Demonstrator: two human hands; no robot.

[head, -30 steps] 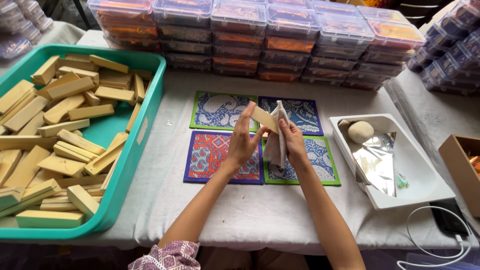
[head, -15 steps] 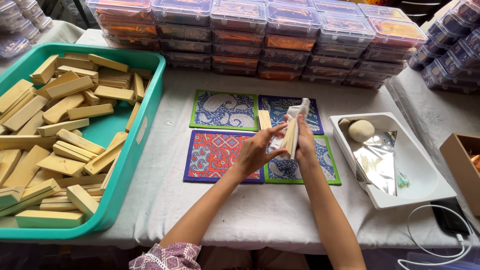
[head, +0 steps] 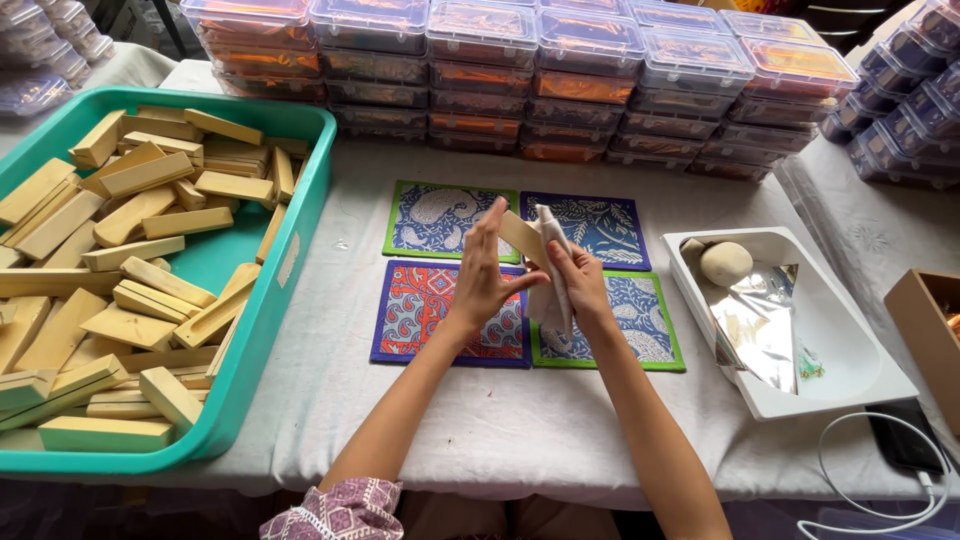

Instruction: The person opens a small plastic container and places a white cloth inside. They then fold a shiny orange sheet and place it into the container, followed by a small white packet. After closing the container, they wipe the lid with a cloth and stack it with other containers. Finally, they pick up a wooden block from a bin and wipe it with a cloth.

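Note:
My left hand (head: 484, 272) holds a pale wooden block (head: 523, 238) upright above the patterned mats, fingers stretched along its side. My right hand (head: 576, 280) grips a white cloth (head: 553, 268) and presses it against the block. Beneath the hands lie several printed square mats: a blue one with a green edge (head: 435, 218), a blue one (head: 600, 228), a red and blue one (head: 425, 305) and a blue one with a green border (head: 640, 325).
A teal tray (head: 285, 250) full of wooden blocks (head: 150, 215) sits at the left. Stacked clear plastic boxes (head: 520, 70) line the back. A white tray (head: 860, 375) at the right holds foil and a round pale lump (head: 725, 262). A cardboard box (head: 915, 325), phone and cable lie at far right.
Both hands with the block and cloth have shifted slightly; the cloth has slid along the block, which now tilts more to the left.

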